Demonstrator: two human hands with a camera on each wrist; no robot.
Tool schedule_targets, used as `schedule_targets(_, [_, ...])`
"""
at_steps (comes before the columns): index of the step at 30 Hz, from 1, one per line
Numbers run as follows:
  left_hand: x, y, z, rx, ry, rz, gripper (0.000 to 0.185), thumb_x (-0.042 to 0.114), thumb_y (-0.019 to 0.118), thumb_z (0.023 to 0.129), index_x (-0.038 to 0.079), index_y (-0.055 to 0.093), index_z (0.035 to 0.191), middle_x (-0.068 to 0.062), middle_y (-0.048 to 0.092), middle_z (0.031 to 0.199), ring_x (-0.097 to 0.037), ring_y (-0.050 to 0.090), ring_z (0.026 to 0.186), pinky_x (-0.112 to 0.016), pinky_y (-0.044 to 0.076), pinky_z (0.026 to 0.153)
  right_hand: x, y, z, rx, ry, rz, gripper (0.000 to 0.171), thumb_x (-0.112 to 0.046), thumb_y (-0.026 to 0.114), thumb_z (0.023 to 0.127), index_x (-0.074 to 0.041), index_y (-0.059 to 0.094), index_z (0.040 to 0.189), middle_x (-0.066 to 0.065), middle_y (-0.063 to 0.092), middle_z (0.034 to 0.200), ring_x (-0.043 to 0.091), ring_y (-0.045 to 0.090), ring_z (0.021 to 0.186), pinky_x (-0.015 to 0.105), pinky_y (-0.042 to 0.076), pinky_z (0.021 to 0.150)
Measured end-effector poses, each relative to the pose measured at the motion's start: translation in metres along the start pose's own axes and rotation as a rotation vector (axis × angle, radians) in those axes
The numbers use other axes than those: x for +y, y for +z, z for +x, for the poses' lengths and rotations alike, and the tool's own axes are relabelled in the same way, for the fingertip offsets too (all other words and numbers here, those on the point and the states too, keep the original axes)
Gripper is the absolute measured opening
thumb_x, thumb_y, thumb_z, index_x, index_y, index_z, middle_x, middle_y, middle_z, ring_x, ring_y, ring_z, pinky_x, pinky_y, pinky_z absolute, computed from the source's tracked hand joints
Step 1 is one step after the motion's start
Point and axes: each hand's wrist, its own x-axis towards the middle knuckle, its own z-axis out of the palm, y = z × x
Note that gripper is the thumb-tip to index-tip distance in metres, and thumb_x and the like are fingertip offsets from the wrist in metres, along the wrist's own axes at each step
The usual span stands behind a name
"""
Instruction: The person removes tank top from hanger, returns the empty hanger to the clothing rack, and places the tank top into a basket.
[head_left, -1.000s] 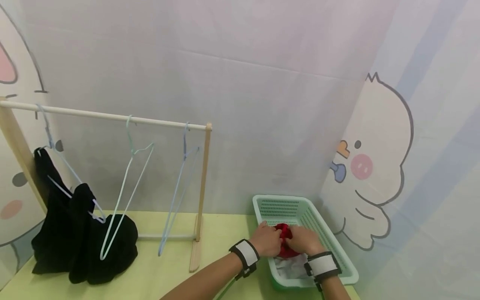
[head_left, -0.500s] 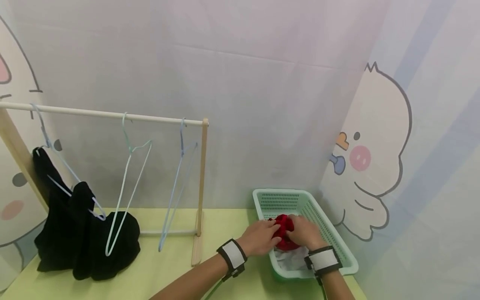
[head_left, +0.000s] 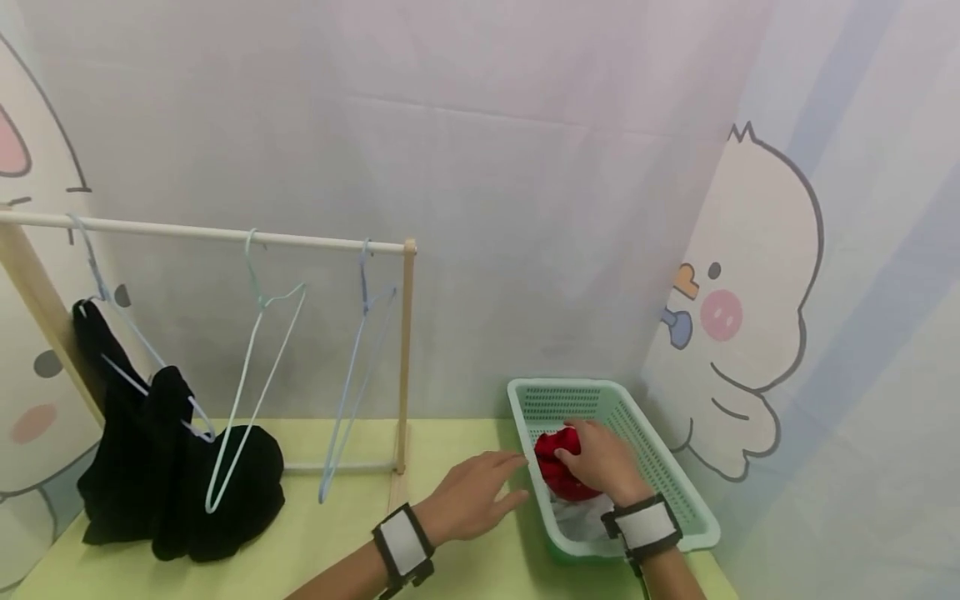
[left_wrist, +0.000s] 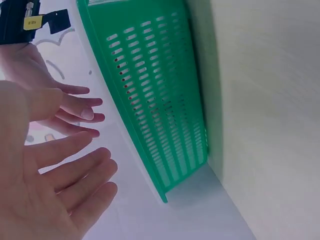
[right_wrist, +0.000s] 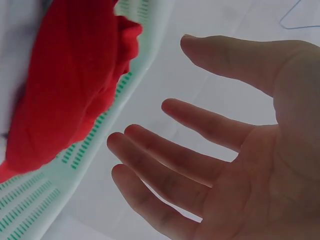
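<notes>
A red cloth point(head_left: 555, 468) lies bunched in the light green basket point(head_left: 702, 527), over a white cloth point(head_left: 581, 521). My right hand point(head_left: 606, 458) hovers over the basket. In the right wrist view its fingers are spread and a gap separates them from the red cloth point(right_wrist: 70, 85). Outside the basket's left side is my left hand point(head_left: 471, 498), holding nothing, its fingers extended. The left wrist view shows that hand point(left_wrist: 60, 185) beside the basket's slotted wall point(left_wrist: 150, 95), with the right hand point(left_wrist: 55, 95) behind it.
At the left stands a rack with a white rail point(head_left: 172, 229) and wooden posts. A black garment point(head_left: 135, 467) hangs partly on one hanger. A pale green hanger point(head_left: 243, 392) and a bluish hanger point(head_left: 347, 400) hang bare. Everything stands on a yellow-green table point(head_left: 330, 533) before printed curtains.
My left hand has come off the red cloth and moved left, out of the basket. The right hand has loosened and lifted from the cloth, which stays in the basket.
</notes>
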Motion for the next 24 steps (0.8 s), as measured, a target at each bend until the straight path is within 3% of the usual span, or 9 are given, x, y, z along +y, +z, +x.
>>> schedule_targets(6, [-0.015,-0.012,-0.035,0.146,-0.019,-0.038,0.035,0.033,0.064,0.109,0.017,0.066,0.141,0.0,0.067,0.142,-0.02,0.066,0.127,-0.04,0.058,0.099,-0.019,0.0,0.001,0.022,-0.027,0.047,0.05,-0.023,0.083,0.094,0.0,0.068,0.136,0.023,0.071,0.131,0.039,0.073,0.107,0.057,0.061,0.083])
schedule_targets(12, [-0.031,-0.025,-0.084,0.283,-0.071,-0.019,0.024,0.027,0.072,0.104,0.019,0.072,0.127,0.004,0.072,0.128,-0.019,0.071,0.112,-0.038,0.061,0.08,-0.037,0.014,0.002,0.038,-0.081,0.121,0.051,-0.023,0.084,0.093,0.001,0.069,0.135,0.022,0.07,0.133,0.037,0.071,0.111,0.054,0.063,0.084])
schedule_targets(15, [-0.039,-0.036,-0.109,0.327,-0.132,-0.022,0.019,0.027,0.074,0.103,0.022,0.074,0.122,0.005,0.075,0.123,-0.019,0.073,0.11,-0.036,0.06,0.076,-0.045,0.02,0.005,0.041,-0.12,0.145,0.05,-0.021,0.085,0.092,0.002,0.069,0.134,0.023,0.071,0.132,0.037,0.071,0.114,0.052,0.063,0.084])
schedule_targets(20, [-0.047,-0.058,-0.145,0.325,-0.263,-0.031,0.013,0.028,0.074,0.103,0.027,0.077,0.116,0.011,0.077,0.116,-0.013,0.074,0.104,-0.03,0.058,0.073,-0.057,0.028,0.008,0.064,-0.176,0.136,0.05,-0.021,0.088,0.09,0.003,0.07,0.13,0.022,0.074,0.127,0.038,0.072,0.113,0.051,0.063,0.086])
schedule_targets(24, [-0.051,-0.079,-0.168,0.278,-0.454,-0.026,0.013,0.03,0.076,0.101,0.031,0.078,0.114,0.015,0.077,0.109,-0.014,0.075,0.098,-0.035,0.059,0.074,-0.068,0.032,0.01,0.065,-0.209,0.158,0.05,-0.022,0.088,0.09,0.002,0.07,0.129,0.02,0.075,0.12,0.039,0.072,0.11,0.051,0.063,0.083])
